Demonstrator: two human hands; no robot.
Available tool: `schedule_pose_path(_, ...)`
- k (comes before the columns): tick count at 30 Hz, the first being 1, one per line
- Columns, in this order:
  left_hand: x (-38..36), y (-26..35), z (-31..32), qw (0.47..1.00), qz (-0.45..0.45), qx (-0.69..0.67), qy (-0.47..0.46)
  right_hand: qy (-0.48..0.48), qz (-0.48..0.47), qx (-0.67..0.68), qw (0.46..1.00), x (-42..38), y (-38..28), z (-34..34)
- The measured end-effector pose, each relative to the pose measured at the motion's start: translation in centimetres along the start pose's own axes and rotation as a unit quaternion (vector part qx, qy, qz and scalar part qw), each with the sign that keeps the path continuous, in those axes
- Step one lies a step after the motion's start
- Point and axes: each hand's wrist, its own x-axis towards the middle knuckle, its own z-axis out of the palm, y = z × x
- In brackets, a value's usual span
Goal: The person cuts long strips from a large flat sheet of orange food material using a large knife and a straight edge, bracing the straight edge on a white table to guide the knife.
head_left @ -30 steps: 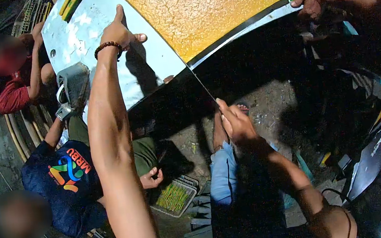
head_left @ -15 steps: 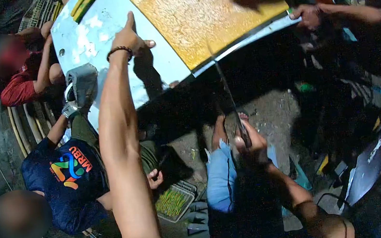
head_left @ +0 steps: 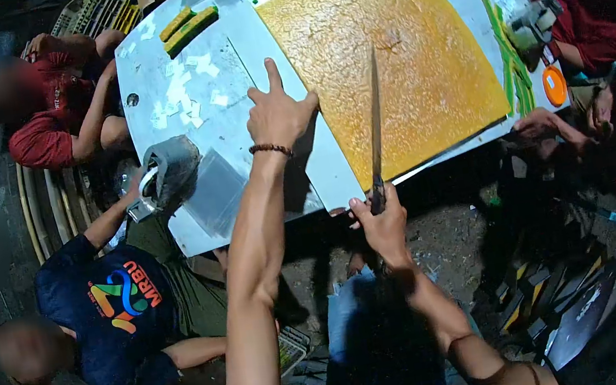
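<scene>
A large sheet cake (head_left: 398, 46) with a crackled golden-yellow top lies on the pale table. Along its left edge runs a flat white strip (head_left: 332, 167). My left hand (head_left: 280, 114) presses on that strip with its fingers spread, the index finger pointing toward the far side. A long, narrow knife (head_left: 375, 120) is gripped by the handle in my right hand (head_left: 385, 223) at the table's near edge. The blade extends over the cake, its tip toward the middle of the top.
Cake pieces (head_left: 189, 30) and white paper slips (head_left: 187, 91) lie on the table's left. A seated person holds a tape dispenser (head_left: 167, 173); another tape dispenser (head_left: 534, 25) stands right. Green-and-yellow trimmings (head_left: 505, 54) and an orange tape roll (head_left: 554, 85) are beside the cake.
The knife has risen from below the table edge to over the cake. My left hand now lies against the white strip, and the view takes in more of the table.
</scene>
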Motion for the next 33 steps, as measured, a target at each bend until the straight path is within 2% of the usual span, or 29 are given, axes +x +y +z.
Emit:
schedule_pose_path(4,-1.1,2.5,-1.6,0.999,-0.023,-0.042,-0.015,0.013,0.027,0.066,0.997,-0.1,-0.2,-1.4)
schedule_pose_path(5,-0.9,3.2,-1.0,0.999,-0.002,-0.043,-0.005,0.012,0.049,0.101,0.994,0.2,-0.6,-2.2)
schedule_pose_path(8,-0.2,5.4,0.5,0.997,0.025,-0.068,0.000,0.016,0.014,0.144,0.989,1.9,-0.1,-4.1)
schedule_pose_path(14,0.1,5.9,1.5,0.994,0.027,-0.100,-0.014,-0.002,0.022,0.115,0.993,3.1,-0.7,-5.8)
schedule_pose_path(24,0.2,5.4,2.2,0.994,0.041,-0.092,0.032,-0.014,0.018,0.095,0.995,3.6,-0.7,-5.8)
schedule_pose_path(33,1.4,5.0,2.1,0.995,0.051,-0.087,0.023,-0.016,0.024,0.065,0.997,4.1,-0.4,-6.1)
